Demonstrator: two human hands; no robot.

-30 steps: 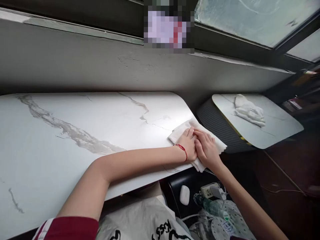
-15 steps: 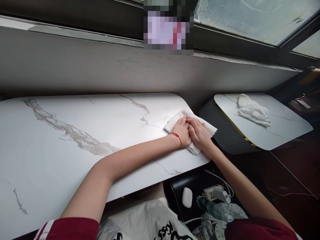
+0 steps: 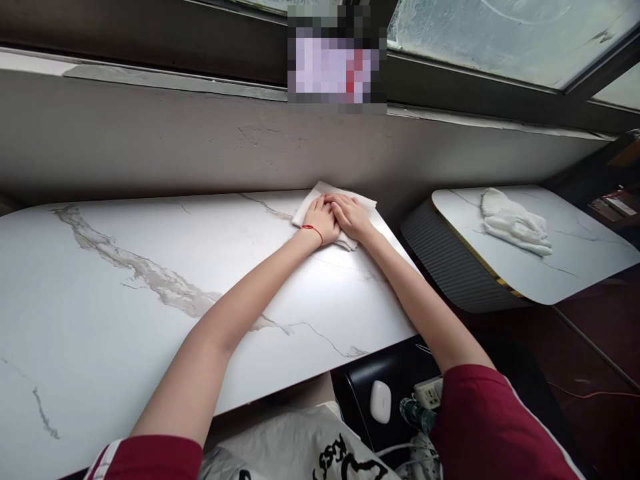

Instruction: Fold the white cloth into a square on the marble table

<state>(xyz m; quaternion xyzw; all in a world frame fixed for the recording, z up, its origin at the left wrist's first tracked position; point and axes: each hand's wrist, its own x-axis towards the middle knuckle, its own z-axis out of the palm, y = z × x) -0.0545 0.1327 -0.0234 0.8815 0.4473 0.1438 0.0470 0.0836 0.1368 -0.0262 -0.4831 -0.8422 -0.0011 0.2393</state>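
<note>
A folded white cloth (image 3: 361, 202) lies at the far right corner of a white marble-look table (image 3: 150, 267), against the grey wall. My left hand (image 3: 321, 221), with a red string at the wrist, presses flat on the cloth with fingers stretched out. My right hand (image 3: 351, 217) lies beside it, also flat on the cloth, fingers extended and touching the left hand. Both arms reach far forward across the table top.
A second small marble table (image 3: 575, 260) stands to the right with a crumpled white cloth (image 3: 515, 222) on it. A grey wall (image 3: 150, 147) and window ledge run behind. Below the table edge are a white earbud case (image 3: 381, 401), a power strip (image 3: 431, 392), cables and a white bag (image 3: 300, 447).
Both hands slid the cloth from the table's near right edge away to the far edge by the wall. My arms are now stretched further out.
</note>
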